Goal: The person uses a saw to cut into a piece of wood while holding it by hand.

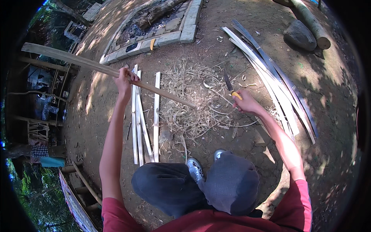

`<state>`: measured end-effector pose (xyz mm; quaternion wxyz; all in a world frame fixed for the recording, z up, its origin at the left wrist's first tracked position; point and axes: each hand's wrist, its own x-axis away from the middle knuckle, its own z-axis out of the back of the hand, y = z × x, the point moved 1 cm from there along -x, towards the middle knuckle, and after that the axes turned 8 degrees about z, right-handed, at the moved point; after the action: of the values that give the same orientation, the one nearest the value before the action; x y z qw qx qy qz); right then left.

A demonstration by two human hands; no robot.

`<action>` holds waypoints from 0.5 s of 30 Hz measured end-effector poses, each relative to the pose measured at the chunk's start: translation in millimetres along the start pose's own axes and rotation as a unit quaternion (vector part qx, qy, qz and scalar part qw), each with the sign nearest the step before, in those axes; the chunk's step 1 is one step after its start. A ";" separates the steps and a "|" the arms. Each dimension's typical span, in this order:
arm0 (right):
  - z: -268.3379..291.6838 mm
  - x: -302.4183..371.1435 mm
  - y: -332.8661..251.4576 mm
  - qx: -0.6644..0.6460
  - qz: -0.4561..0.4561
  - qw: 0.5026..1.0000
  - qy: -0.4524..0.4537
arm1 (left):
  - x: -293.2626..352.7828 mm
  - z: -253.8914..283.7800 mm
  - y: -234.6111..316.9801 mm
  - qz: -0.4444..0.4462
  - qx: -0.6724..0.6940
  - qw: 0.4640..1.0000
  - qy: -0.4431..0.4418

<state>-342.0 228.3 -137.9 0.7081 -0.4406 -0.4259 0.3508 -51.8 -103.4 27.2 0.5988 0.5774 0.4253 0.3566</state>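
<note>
My left hand (124, 81) is closed around a long bamboo strip (73, 58), which slants from the upper left down toward the middle of the ground. Its lower end is over a heap of pale curled shavings (181, 112). In my right hand (247, 102) is a knife (228, 82), gripped by its yellow handle with the dark blade pointing up and away from me. The blade stands apart from the strip. Several pale, narrow strips (156, 116) lie on the ground left of the shavings. My bent knees (232, 181) are close in front of me.
Longer split strips (266, 73) lie bunched on the right. Beyond the shavings is a block-edged fire pit (170, 38), with a yellow curved object (152, 44) and a flat black object (132, 47) at its rim. A boulder (300, 35) and log (313, 25) are far right.
</note>
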 end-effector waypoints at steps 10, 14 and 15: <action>-108.1 -13.8 55.6 -0.029 0.107 0.983 -0.147 | 112.2 -7.6 -5.4 -0.092 -0.054 0.979 0.173; -124.9 -0.7 37.4 -0.069 0.038 0.972 -0.222 | 133.3 -22.8 12.9 -0.043 -0.103 0.987 0.113; -126.4 -3.8 30.0 -0.075 0.018 0.971 -0.227 | 135.9 -27.0 17.9 -0.035 -0.102 0.989 0.101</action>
<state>-231.8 194.9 -198.2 0.5515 -0.4088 -0.5923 0.4218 -23.3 33.2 32.5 0.6205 0.4590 0.4656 0.4331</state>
